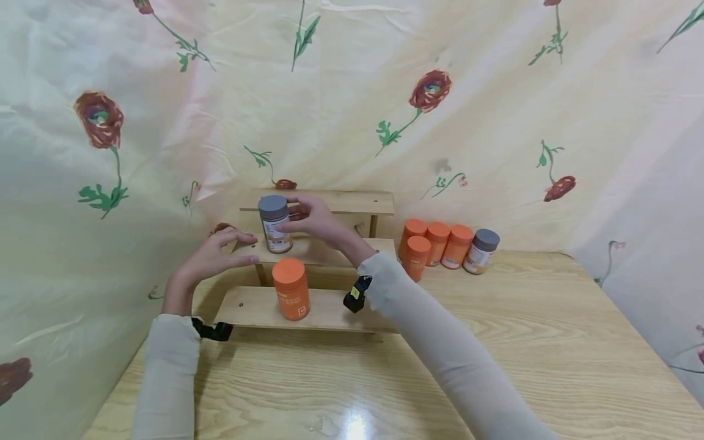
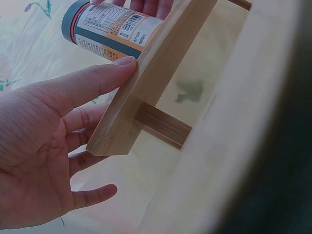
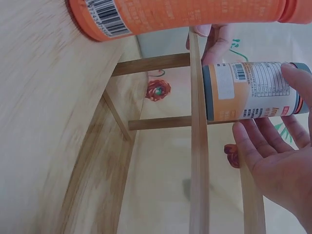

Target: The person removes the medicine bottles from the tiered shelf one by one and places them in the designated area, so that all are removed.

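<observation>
A white-and-orange jar with a grey lid [image 1: 276,223] stands upright on the middle tier of a wooden step shelf [image 1: 330,252]. My right hand [image 1: 318,219] holds it from the right, thumb on the near side and fingers behind; the right wrist view shows the jar's base [image 3: 208,92] at the board. My left hand [image 1: 217,253] is at the left end of the same tier, fingers spread and nearly straight. In the left wrist view its thumb [image 2: 97,80] lies along the board's edge, close to the jar. An orange jar [image 1: 290,290] stands on the lowest tier.
To the right of the shelf, several orange jars [image 1: 437,243] stand together on the wooden table [image 1: 522,330], with another grey-lidded jar [image 1: 481,252] at their right end. A flowered cloth [image 1: 341,110] hangs behind. The top tier [image 1: 330,200] is at the back.
</observation>
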`<action>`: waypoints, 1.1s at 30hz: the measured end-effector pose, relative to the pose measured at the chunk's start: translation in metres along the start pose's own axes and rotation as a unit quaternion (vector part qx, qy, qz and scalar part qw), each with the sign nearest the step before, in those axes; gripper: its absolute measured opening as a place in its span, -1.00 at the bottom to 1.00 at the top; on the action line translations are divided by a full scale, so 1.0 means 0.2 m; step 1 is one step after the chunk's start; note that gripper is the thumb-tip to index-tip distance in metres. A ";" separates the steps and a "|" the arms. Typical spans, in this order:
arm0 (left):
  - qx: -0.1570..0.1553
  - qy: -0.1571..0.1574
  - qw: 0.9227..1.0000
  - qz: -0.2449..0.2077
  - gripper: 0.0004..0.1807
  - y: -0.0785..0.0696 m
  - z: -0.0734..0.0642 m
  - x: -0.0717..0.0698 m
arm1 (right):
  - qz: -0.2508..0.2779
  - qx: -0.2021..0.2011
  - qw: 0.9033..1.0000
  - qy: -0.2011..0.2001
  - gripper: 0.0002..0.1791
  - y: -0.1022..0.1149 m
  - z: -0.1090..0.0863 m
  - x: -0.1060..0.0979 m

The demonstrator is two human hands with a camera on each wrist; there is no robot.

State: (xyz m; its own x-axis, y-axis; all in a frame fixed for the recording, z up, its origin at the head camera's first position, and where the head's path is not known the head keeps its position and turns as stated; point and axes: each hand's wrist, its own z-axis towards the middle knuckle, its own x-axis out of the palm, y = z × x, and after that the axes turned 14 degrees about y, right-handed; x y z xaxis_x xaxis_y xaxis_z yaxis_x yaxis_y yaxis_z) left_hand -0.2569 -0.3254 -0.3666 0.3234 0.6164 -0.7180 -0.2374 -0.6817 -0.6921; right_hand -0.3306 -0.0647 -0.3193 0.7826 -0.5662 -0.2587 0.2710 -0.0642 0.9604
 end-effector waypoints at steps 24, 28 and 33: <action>0.000 -0.003 1.000 -0.001 -0.39 -0.01 0.00 0.00 | 0.000 0.020 1.000 -0.020 -0.40 0.01 -0.04 -0.01; -0.004 -0.002 1.000 -0.001 -0.39 -0.01 0.00 0.00 | 0.004 0.031 0.999 -0.030 -0.40 0.00 -0.07 -0.01; 0.000 0.000 1.000 -0.005 -0.41 -0.02 -0.01 0.00 | 0.010 0.043 0.998 -0.041 -0.40 0.01 -0.11 -0.02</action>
State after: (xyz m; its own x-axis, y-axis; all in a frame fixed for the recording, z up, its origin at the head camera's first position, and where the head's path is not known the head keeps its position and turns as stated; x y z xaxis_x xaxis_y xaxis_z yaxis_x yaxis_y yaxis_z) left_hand -0.2536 -0.3244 -0.3639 0.3251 0.6242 -0.7104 -0.2337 -0.6749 -0.6999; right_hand -0.3212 -0.0434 -0.3189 0.7382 -0.6327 -0.2340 0.2050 -0.1201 0.9714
